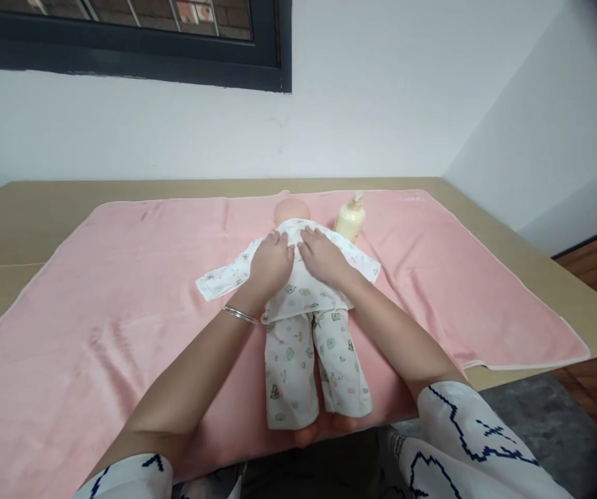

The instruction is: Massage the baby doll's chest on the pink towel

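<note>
A baby doll [292,210] lies on a pink blanket, its bald head at the far end and its feet toward me. It wears a white printed long-sleeved top [306,294] and matching trousers [291,367]. My left hand [272,260] rests on the left side of the top's upper part, fingers stretched out. On the right side, my right hand [323,255] lies flat on the cloth, fingers extended. Neither hand holds anything. Both of the top's sleeves spread outward. The doll's face is not visible.
The pink blanket [163,270] covers much of a wooden table [33,215]. A cream pump bottle [350,218] stands just beyond the right sleeve. Behind the table are a white wall [361,97] and a dark-framed window [272,41].
</note>
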The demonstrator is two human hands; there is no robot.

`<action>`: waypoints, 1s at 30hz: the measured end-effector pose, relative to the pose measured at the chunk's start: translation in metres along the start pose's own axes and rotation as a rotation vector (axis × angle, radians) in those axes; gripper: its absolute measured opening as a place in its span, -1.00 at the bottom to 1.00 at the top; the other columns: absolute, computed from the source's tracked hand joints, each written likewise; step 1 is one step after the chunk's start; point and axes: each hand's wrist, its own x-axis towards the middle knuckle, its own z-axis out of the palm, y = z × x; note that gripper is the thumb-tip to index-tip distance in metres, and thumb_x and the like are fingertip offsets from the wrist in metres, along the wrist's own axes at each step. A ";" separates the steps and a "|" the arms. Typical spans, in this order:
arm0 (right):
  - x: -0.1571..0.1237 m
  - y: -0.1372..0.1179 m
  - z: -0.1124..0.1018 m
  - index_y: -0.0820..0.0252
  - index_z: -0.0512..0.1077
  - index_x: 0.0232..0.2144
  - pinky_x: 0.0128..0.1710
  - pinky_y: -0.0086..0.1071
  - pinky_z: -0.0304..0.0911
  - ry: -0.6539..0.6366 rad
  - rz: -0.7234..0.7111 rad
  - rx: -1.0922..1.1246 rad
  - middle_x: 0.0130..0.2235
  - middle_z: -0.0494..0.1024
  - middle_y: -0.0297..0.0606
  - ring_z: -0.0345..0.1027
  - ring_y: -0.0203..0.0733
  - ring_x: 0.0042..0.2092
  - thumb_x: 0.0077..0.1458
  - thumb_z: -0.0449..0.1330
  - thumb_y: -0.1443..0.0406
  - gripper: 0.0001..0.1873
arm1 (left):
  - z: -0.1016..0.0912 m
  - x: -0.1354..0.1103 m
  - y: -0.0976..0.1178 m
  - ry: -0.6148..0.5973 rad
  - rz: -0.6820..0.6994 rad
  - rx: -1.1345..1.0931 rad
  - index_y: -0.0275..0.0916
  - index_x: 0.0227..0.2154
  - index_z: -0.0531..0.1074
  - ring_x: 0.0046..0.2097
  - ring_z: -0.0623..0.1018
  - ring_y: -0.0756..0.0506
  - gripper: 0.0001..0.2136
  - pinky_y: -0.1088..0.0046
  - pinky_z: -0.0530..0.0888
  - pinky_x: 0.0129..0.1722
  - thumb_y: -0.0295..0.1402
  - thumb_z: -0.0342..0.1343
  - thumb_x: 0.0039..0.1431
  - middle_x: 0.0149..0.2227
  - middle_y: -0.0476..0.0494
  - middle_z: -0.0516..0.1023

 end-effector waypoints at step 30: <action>-0.012 -0.021 0.005 0.45 0.45 0.03 0.23 -0.14 0.18 0.109 0.047 -0.138 0.09 0.54 0.15 0.36 0.16 0.19 0.36 -0.18 0.30 -0.52 | -0.006 0.011 0.003 -0.079 -0.022 0.000 -0.50 0.01 0.47 0.27 0.40 -0.37 -0.58 0.09 0.31 0.30 -0.31 -0.18 0.38 0.15 -0.52 0.47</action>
